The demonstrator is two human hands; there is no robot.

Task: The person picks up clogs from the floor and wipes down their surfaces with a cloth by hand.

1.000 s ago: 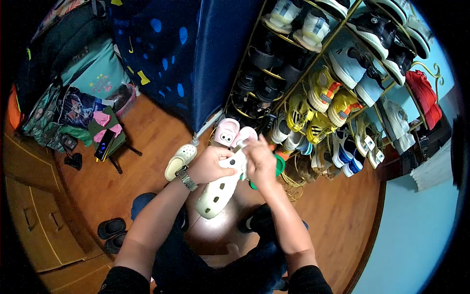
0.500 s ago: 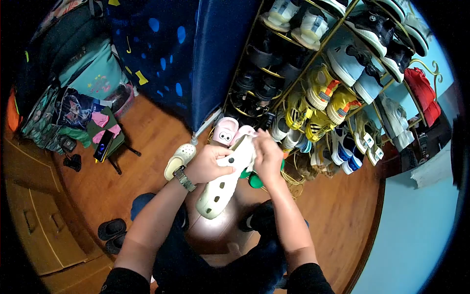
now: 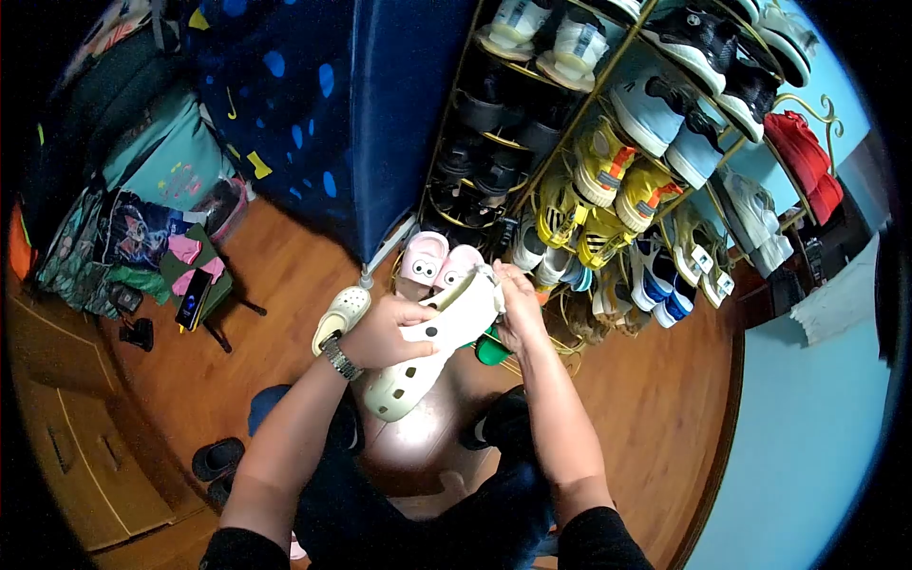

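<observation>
A cream clog (image 3: pixel 399 388) with holes along its side is held over the floor, its toe pointing down and left. My left hand (image 3: pixel 388 332), with a metal watch at the wrist, is wrapped round the clog's middle. My right hand (image 3: pixel 519 302) is closed on the heel end, where the strap sits; its fingertips are partly hidden. A matching cream clog (image 3: pixel 344 310) stands on the floor just beyond my left hand. Pink clogs (image 3: pixel 424 258) with cartoon eyes are behind the held one. Something green (image 3: pixel 490 349) shows below my right hand.
A gold-framed shoe rack (image 3: pixel 540 199) with several pairs of shoes rises ahead and to the right. A blue fabric cover (image 3: pixel 380 114) hangs beside it. At left are a small stool (image 3: pixel 220 291) bearing a phone, wooden drawers (image 3: pixel 81 437) and dark shoes (image 3: pixel 218 459).
My right hand, blurred and fingers raised beside the heel before, has now closed on the heel end. The held clog has shifted slightly left in view and turned a little.
</observation>
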